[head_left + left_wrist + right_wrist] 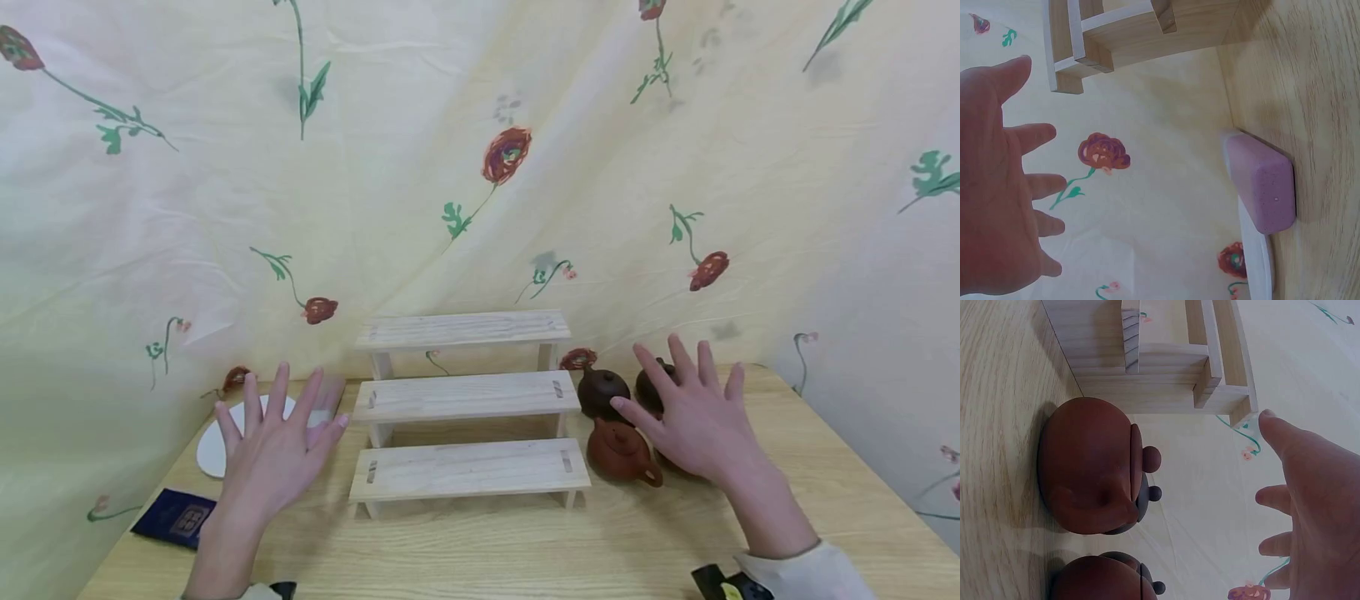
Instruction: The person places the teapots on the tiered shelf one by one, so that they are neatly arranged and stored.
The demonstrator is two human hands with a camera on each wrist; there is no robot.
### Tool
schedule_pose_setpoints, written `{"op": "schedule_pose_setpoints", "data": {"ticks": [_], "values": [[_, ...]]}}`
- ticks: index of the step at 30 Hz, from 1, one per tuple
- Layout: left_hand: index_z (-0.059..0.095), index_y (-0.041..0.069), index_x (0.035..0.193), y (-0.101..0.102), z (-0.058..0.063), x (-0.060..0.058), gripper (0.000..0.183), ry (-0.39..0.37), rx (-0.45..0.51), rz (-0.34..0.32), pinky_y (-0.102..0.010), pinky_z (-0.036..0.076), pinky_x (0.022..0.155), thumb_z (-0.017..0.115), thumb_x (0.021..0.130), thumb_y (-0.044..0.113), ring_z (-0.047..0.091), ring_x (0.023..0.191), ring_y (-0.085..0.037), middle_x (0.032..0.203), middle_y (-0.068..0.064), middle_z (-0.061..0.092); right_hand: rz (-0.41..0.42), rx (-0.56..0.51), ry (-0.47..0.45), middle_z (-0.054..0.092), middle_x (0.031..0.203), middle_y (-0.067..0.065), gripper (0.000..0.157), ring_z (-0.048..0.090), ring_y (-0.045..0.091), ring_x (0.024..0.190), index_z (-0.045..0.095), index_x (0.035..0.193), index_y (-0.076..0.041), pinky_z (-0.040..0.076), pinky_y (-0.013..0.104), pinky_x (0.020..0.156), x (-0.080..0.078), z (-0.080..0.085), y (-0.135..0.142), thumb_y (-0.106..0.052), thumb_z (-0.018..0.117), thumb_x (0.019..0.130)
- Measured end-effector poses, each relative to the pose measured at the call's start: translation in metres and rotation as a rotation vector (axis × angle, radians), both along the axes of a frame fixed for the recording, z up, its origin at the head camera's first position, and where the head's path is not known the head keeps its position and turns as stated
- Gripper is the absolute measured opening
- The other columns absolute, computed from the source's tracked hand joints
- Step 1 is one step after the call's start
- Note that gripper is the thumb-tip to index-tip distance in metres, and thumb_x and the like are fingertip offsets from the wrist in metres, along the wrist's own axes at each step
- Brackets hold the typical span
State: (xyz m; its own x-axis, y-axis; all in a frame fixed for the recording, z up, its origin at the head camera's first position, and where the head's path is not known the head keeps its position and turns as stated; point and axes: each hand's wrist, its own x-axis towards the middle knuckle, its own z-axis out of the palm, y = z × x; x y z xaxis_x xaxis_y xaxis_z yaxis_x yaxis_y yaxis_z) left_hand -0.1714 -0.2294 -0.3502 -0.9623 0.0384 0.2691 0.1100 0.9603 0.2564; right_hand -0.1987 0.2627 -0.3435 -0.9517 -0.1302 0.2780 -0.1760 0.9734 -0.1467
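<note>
My left hand is raised over the left side of the table, fingers spread and holding nothing. In the head view it overlaps a white round plate and a pink block, which lies against the plate. My right hand hovers with spread fingers over several clay teapots, also holding nothing. A reddish-brown teapot stands in front, beside a three-step wooden stand. Behind it is a dark brown teapot. Another dark teapot and a reddish one are partly hidden by the hand.
The wooden stand occupies the middle of the table, its steps rising toward the back. A navy blue packet lies at the left table edge. Flower-printed cloth hangs behind the table and along its sides.
</note>
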Motion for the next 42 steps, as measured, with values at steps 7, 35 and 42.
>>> {"op": "schedule_pose_setpoints", "data": {"ticks": [7,35,42], "values": [[0.028,0.013,0.168,0.001,0.0,-0.002,0.08,0.018,0.104,-0.057,-0.087,-0.005,0.113,0.046,0.107,0.062,0.002,0.156,-0.063,0.172,-0.03,0.018,0.012,-0.037,0.003,0.018,0.169,0.036,0.09,0.01,0.068,0.152,0.034,0.166,-0.015,0.004,0.089,0.11,0.001,0.002,0.001,-0.072,0.053,0.1],[0.035,0.018,0.166,0.041,-0.001,-0.078,0.07,-0.051,0.844,-0.03,-0.043,0.052,0.101,0.063,0.106,0.042,0.066,0.124,-0.038,0.146,-0.021,0.063,0.04,-0.257,-0.191,0.065,0.065,-0.012,0.022,0.052,0.003,0.058,0.079,0.079,-0.02,0.042,0.025,0.058,0.043,-0.043,0.013,-0.039,0.085,0.088],[0.037,0.022,0.166,0.042,0.0,-0.084,0.068,-0.027,0.816,-0.025,-0.029,0.052,0.084,0.064,0.106,0.037,0.07,0.109,-0.033,0.137,-0.021,0.067,0.042,-0.257,-0.204,0.047,0.051,-0.013,0.03,0.039,0.004,0.047,0.067,0.063,-0.02,0.032,0.022,0.049,0.041,-0.05,0.013,-0.024,0.084,0.088]]}}
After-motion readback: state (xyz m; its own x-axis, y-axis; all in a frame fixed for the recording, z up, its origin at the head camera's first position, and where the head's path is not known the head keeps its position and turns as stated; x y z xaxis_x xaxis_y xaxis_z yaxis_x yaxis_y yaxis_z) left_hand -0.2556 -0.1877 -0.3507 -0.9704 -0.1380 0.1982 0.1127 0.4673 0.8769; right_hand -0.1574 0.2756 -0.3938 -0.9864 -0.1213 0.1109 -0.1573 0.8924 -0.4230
